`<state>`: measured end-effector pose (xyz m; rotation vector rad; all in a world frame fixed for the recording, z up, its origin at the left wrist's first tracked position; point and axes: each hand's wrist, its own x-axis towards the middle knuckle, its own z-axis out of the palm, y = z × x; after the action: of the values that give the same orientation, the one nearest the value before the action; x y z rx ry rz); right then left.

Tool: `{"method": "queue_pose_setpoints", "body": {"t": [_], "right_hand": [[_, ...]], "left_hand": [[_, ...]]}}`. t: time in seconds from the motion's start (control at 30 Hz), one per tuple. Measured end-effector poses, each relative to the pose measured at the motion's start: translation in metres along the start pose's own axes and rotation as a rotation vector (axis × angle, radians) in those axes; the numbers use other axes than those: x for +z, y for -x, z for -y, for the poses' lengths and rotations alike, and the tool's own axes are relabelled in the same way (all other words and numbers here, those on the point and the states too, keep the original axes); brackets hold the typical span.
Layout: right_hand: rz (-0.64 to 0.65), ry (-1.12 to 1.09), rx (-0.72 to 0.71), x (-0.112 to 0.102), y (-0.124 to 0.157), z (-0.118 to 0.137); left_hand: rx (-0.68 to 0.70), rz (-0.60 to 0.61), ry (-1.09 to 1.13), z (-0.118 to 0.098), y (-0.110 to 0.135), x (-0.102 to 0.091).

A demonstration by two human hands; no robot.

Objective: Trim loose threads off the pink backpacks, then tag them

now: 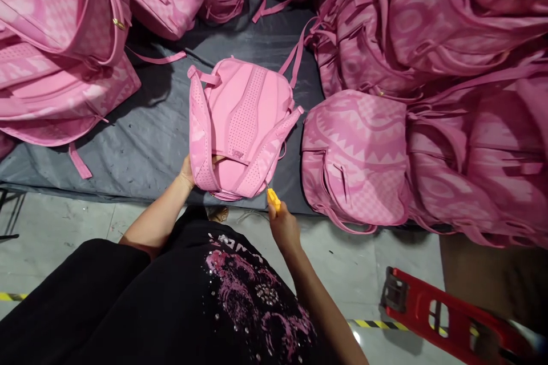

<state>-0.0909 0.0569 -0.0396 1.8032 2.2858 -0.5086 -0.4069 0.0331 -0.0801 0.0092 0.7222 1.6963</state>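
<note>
A pink backpack (248,108) lies on the dark table cover with its padded, perforated back panel facing up and its shoulder straps spread on both sides. My left hand (187,173) grips its lower left side; the fingers pass behind the shoulder strap and show partly at the opening of the back panel. In my right hand (283,225) are small yellow-handled thread snips (274,199), closed in the fist. Their thin metal tip touches or nearly touches the lower right edge of the backpack; I cannot tell which.
Several patterned pink backpacks are piled along the back, at the left (64,68) and at the right (355,159). Grey-black sheeting (141,148) covers the table. A red metal frame (440,308) stands on the floor at the lower right, near yellow-black tape (379,324).
</note>
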Motion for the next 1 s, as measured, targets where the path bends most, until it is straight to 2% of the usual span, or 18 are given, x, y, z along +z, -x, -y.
{"method": "queue_pose_setpoints", "body": {"t": [0.1, 0.2, 0.27, 0.37, 0.4, 0.47, 0.5, 0.57, 0.6, 0.63, 0.67, 0.73, 0.77, 0.8, 0.83, 0.9, 1.0], "right_hand": [[0.015, -0.008, 0.007, -0.001, 0.034, -0.022], [0.145, 0.013, -0.076, 0.008, 0.062, -0.030], [0.207, 0.058, -0.155, 0.017, 0.064, -0.022], [0.206, 0.122, -0.187, 0.027, 0.049, -0.005], [0.206, 0.134, -0.175, 0.029, 0.043, -0.002], [0.219, 0.145, -0.153, 0.030, 0.035, -0.001], [0.223, 0.145, -0.149, 0.031, 0.034, -0.002], [0.218, 0.135, -0.156, 0.032, 0.034, -0.005], [0.209, 0.126, -0.160, 0.034, 0.034, -0.006], [0.195, 0.115, -0.160, 0.036, 0.035, -0.008], [0.177, 0.103, -0.156, 0.038, 0.036, -0.008], [0.128, 0.079, -0.137, 0.043, 0.036, -0.010], [0.103, 0.068, -0.129, 0.045, 0.035, -0.010], [0.077, 0.057, -0.123, 0.047, 0.034, -0.011], [0.054, 0.043, -0.125, 0.048, 0.032, -0.012], [0.019, 0.005, -0.127, 0.051, 0.031, -0.015], [-0.024, -0.060, -0.110, 0.054, 0.038, -0.021]], "left_hand": [[0.009, 0.007, 0.025, 0.003, 0.003, 0.005], [0.006, 0.019, 0.051, 0.011, 0.007, 0.013], [-0.003, 0.034, 0.059, 0.019, 0.007, 0.020], [-0.026, 0.031, 0.034, 0.031, 0.007, 0.030], [-0.026, -0.006, 0.007, 0.033, 0.009, 0.032], [0.024, -0.158, -0.119, 0.034, 0.018, 0.033], [0.107, -0.261, -0.232, 0.035, 0.026, 0.033], [0.391, -0.406, -0.596, 0.041, 0.044, 0.032], [0.554, -0.388, -0.844, 0.047, 0.052, 0.032], [0.691, -0.291, -1.120, 0.055, 0.059, 0.033], [0.784, -0.129, -1.407, 0.065, 0.062, 0.033], [0.806, 0.227, -1.926, 0.086, 0.058, 0.033], [0.783, 0.339, -2.126, 0.095, 0.051, 0.033], [0.765, 0.385, -2.280, 0.102, 0.042, 0.034], [0.763, 0.380, -2.385, 0.107, 0.032, 0.035], [0.779, 0.333, -2.456, 0.110, 0.013, 0.040], [0.763, 0.316, -2.291, 0.098, 0.003, 0.061]]}}
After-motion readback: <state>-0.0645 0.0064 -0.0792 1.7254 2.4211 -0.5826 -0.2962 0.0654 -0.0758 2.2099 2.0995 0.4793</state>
